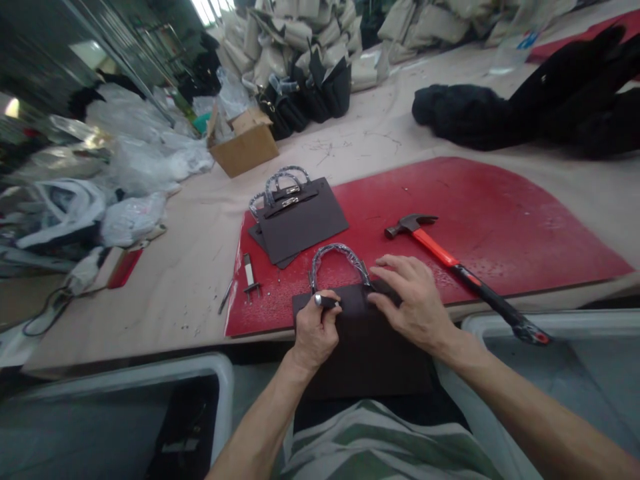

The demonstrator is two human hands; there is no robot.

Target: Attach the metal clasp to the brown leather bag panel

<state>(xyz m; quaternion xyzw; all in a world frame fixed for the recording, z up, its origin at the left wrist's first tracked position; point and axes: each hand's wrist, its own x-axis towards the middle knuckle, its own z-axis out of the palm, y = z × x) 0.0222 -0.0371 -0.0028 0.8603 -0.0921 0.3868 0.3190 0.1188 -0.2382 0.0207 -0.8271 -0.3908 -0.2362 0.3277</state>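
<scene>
A dark brown handbag panel (370,360) lies across my lap and the table's front edge. Its arched handle (336,248), wrapped in clear plastic, stands up from the top edge over the red mat. My left hand (315,330) is closed around a short, pen-like tool (326,302) with a silver end, held just above the panel near the handle's left foot. What the tip of the tool touches is hidden. By the handle's right foot, my right hand (413,300) has its fingers apart, the thumb against the panel and a dark flap between thumb and fingers.
A claw hammer (450,263) with an orange and black handle lies on the red mat (490,213). Two similar handled panels (305,223) and a pronged tool (250,277) lie left. Behind are a cardboard box (246,148), black bags (325,87) and dark cloth (500,113).
</scene>
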